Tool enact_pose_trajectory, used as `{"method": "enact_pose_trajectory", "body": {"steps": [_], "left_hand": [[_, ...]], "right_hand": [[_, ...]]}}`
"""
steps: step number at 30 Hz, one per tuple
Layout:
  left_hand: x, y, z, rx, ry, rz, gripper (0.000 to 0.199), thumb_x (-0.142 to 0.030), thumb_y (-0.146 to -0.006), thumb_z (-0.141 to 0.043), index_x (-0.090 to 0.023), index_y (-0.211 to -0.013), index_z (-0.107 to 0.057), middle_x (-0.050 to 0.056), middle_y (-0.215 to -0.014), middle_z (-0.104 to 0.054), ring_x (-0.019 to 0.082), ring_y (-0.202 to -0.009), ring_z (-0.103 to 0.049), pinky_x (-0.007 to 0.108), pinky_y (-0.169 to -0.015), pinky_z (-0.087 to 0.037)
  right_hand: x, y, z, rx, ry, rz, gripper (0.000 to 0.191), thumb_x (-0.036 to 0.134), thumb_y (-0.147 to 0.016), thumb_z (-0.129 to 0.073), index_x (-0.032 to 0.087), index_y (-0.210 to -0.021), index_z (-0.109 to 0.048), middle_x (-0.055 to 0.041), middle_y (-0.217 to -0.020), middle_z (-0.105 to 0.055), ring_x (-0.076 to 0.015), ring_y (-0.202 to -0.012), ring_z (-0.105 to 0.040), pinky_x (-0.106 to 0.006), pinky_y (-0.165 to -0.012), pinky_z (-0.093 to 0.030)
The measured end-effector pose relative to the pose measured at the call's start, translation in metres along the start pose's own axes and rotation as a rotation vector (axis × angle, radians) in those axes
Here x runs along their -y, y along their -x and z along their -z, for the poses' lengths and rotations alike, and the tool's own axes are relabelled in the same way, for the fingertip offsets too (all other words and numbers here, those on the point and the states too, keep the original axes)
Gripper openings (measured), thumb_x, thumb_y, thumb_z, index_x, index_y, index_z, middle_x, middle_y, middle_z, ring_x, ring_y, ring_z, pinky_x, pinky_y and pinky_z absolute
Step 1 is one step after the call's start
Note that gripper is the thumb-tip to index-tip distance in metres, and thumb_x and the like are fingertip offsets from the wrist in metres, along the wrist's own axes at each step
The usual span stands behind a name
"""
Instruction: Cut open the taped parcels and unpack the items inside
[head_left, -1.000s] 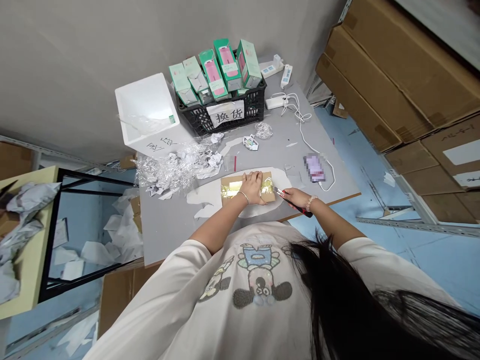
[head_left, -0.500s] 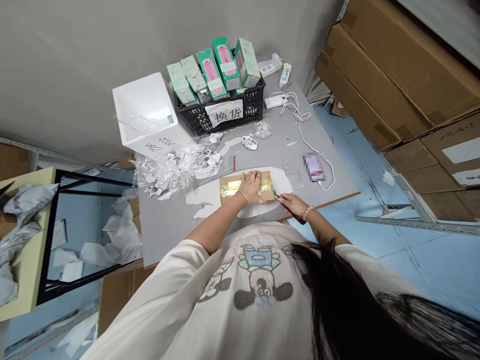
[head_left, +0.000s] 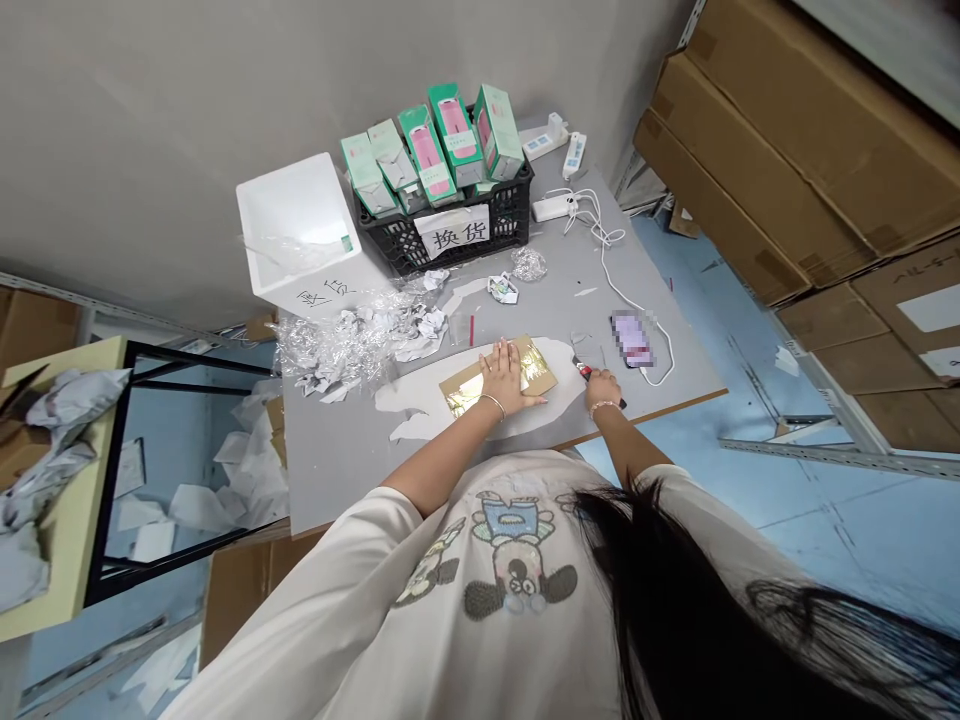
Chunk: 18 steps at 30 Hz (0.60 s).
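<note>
My left hand (head_left: 507,382) lies flat, fingers stretched out, across a small cardboard box (head_left: 534,362) with shiny yellowish tape and a pale label partly hidden under the palm. The box sits at a slant on a torn white sheet (head_left: 420,388) near the table's front edge. To its right, my right hand (head_left: 603,388) is wrapped round a red-and-black utility knife (head_left: 584,370). The knife's tip points away from me, up and left, and is apart from the box.
Crumpled paper and clear plastic (head_left: 360,340) heap at the left. Behind stand a white foam box (head_left: 292,220) and a black crate (head_left: 386,245) of green cartons. A phone (head_left: 631,340) on a white cable lies right of the knife. Large cardboard boxes (head_left: 795,170) are stacked at right.
The box has turned, its right end swinging away from me, under my left hand. My right hand has drawn the knife off to the right, away from the box's end.
</note>
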<state>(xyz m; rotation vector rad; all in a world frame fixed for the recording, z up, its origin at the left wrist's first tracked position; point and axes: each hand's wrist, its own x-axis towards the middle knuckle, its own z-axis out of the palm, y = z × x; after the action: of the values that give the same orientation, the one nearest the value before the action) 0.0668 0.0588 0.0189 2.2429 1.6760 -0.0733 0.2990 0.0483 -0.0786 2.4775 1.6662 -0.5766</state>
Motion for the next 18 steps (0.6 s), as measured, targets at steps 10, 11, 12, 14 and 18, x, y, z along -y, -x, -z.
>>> {"method": "enact_pose_trajectory", "body": {"steps": [10, 11, 12, 14, 18], "left_hand": [[0.089, 0.068, -0.02, -0.295, 0.619, 0.778, 0.094, -0.062, -0.086, -0.05, -0.002, -0.152, -0.02, 0.028, -0.157, -0.02, 0.036, -0.148, -0.016, 0.053, -0.116, -0.023], [0.092, 0.069, -0.023, -0.24, 0.819, 0.854, 0.09, -0.066, -0.086, -0.048, -0.005, -0.149, -0.029, 0.027, -0.152, -0.034, 0.036, -0.144, -0.029, 0.049, -0.112, -0.033], [0.093, 0.069, -0.026, -0.169, 1.023, 0.902, 0.085, -0.071, -0.086, -0.042, -0.008, -0.144, -0.04, 0.025, -0.144, -0.047, 0.035, -0.136, -0.044, 0.046, -0.106, -0.041], [0.09, 0.066, -0.027, -0.072, 1.36, 0.91, 0.082, -0.079, -0.086, -0.028, -0.016, -0.13, -0.056, 0.018, -0.126, -0.064, 0.033, -0.117, -0.062, 0.044, -0.091, -0.052], [0.087, 0.055, -0.024, -0.387, 1.486, 0.647, 0.07, -0.074, -0.09, -0.027, -0.021, -0.122, -0.061, 0.01, -0.125, -0.065, 0.025, -0.119, -0.06, 0.036, -0.096, -0.05]], "right_hand": [[0.067, -0.003, 0.048, 0.097, -0.473, 0.223, 0.065, 0.058, -0.099, -0.018, 0.015, -0.105, -0.066, -0.0164, -0.104, -0.068, -0.0267, -0.1, -0.061, -0.033, -0.085, -0.041], [0.08, -0.003, 0.054, 0.143, -0.502, 0.254, 0.069, 0.064, -0.097, -0.017, 0.016, -0.1, -0.067, -0.0151, -0.101, -0.07, -0.0261, -0.098, -0.062, -0.032, -0.084, -0.041], [0.091, -0.002, 0.059, 0.177, -0.517, 0.271, 0.071, 0.069, -0.095, -0.018, 0.017, -0.096, -0.067, -0.0145, -0.098, -0.07, -0.0258, -0.096, -0.062, -0.031, -0.083, -0.041], [0.107, 0.0, 0.068, 0.195, -0.525, 0.272, 0.072, 0.075, -0.091, -0.022, 0.018, -0.089, -0.065, -0.0143, -0.093, -0.07, -0.0258, -0.094, -0.062, -0.031, -0.081, -0.041], [0.109, 0.011, 0.071, 0.023, -0.625, 0.248, 0.063, 0.075, -0.091, -0.023, 0.022, -0.086, -0.057, -0.0108, -0.084, -0.066, -0.0259, -0.089, -0.06, -0.032, -0.079, -0.04]]}}
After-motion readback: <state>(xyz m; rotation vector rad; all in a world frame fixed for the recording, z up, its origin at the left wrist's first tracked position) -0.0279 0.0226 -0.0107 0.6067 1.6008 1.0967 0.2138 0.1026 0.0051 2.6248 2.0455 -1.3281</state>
